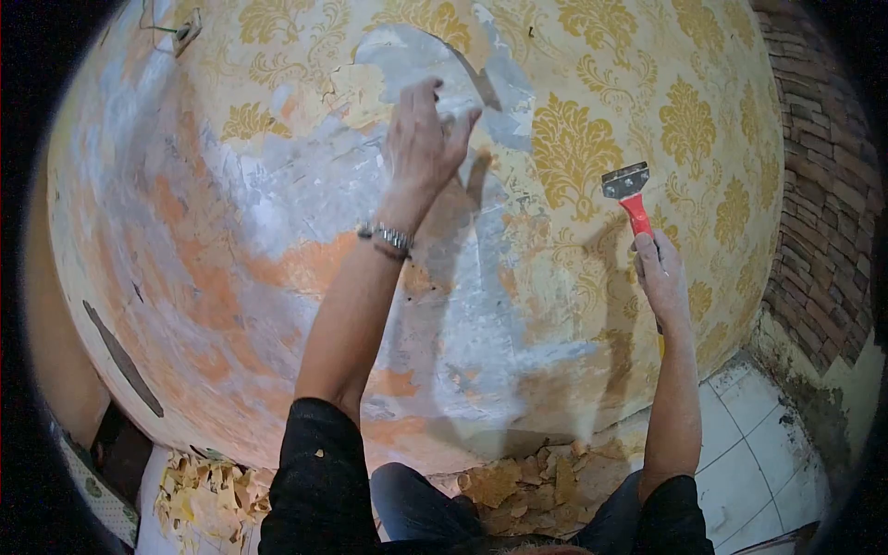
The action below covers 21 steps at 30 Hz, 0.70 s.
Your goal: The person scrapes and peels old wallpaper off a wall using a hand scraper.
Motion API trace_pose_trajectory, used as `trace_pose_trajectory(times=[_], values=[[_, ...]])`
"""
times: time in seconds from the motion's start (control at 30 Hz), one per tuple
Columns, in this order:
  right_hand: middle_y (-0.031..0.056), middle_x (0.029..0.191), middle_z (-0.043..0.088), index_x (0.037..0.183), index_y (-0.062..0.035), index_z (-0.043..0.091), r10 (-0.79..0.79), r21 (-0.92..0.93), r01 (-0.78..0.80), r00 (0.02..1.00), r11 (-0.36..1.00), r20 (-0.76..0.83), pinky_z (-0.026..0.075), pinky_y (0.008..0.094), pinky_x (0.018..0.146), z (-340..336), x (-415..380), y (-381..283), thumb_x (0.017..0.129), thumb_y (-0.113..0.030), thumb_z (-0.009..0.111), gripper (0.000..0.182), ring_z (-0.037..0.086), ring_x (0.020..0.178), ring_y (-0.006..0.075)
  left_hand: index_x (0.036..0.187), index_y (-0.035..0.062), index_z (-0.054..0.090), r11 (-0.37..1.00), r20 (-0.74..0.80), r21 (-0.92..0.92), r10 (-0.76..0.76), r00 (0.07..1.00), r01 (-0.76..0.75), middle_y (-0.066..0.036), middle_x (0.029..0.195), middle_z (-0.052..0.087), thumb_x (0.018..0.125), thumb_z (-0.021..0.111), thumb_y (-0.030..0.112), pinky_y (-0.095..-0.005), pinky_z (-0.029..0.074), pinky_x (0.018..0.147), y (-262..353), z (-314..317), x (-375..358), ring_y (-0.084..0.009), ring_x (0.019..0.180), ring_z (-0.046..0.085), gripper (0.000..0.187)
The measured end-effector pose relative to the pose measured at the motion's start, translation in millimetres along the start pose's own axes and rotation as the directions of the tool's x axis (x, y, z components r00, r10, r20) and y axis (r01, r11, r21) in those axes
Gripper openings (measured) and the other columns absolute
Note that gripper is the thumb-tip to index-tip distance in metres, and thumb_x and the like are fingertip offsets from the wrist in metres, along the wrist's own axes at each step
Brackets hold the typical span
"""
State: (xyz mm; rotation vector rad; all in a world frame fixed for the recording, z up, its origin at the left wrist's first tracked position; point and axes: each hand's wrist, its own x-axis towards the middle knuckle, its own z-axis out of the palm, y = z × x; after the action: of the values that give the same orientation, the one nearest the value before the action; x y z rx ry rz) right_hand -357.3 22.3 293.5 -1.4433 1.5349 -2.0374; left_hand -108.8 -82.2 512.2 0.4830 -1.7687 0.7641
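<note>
My left hand [424, 139] is raised against the wall, its fingertips pinching a loose edge of yellow damask wallpaper [370, 88] beside a bare grey patch. A metal bracelet circles that wrist. My right hand [661, 277] is shut on a scraper [629, 194] with a red handle. The scraper's metal blade points up and rests near the patterned wallpaper that still covers the wall's right part [684, 120].
The wall's left and middle [231, 231] show bare grey and orange plaster. Torn wallpaper scraps [518, 481] lie piled on the white tiled floor [749, 462] at the wall's foot. A brick wall [823, 203] stands at the right. My knees are below.
</note>
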Motion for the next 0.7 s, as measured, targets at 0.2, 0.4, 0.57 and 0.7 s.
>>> trace_pose_trajectory(times=[0.2,0.4,0.57,0.7], values=[[0.0069,0.065,0.046,0.084,-0.0022,0.052,-0.044,-0.023,0.043,0.998,0.999,-0.055,0.038,0.0355,0.061,-5,0,3,0.096,-0.047,0.047,0.046,0.046,0.063,0.0192,0.116,-0.0017,0.051,0.937,-0.334,0.329,0.232,0.914,-0.118,-0.019,0.100,0.058,0.079,0.070,0.044,-0.0449,0.049,0.078,21,26,80,-0.0338,0.093,0.060,0.062],[0.0069,0.065,0.047,0.082,-0.0020,0.051,-0.093,-0.037,0.092,0.995,0.995,-0.032,0.039,0.0351,0.060,-8,2,7,0.096,-0.047,0.048,0.047,0.046,0.063,0.0189,0.114,-0.0007,0.051,0.948,0.058,0.208,-0.256,0.965,0.239,-0.020,0.093,0.061,0.085,0.060,0.046,-0.0441,0.048,0.084,9,25,110,-0.0395,0.090,0.059,0.056],[0.0051,0.063,0.047,0.081,-0.0020,0.052,-0.051,0.055,0.053,0.998,0.997,-0.039,0.038,0.0335,0.057,-18,4,8,0.096,-0.046,0.048,0.046,0.045,0.060,0.0157,0.097,-0.0002,0.062,0.896,-0.356,0.342,-0.157,0.921,0.285,-0.021,0.086,0.063,0.092,0.047,0.029,-0.0478,0.048,0.078,-55,19,66,-0.0411,0.085,0.060,0.033],[0.0043,0.061,0.047,0.082,-0.0018,0.052,-0.032,0.074,0.036,0.998,0.997,-0.050,0.038,0.0341,0.057,-20,3,9,0.096,-0.044,0.049,0.044,0.045,0.060,0.0153,0.108,-0.0034,0.057,0.864,-0.366,0.329,-0.255,0.895,0.381,-0.022,0.100,0.057,0.093,0.051,0.028,-0.0447,0.043,0.089,-73,-2,15,-0.0377,0.100,0.056,0.036]])
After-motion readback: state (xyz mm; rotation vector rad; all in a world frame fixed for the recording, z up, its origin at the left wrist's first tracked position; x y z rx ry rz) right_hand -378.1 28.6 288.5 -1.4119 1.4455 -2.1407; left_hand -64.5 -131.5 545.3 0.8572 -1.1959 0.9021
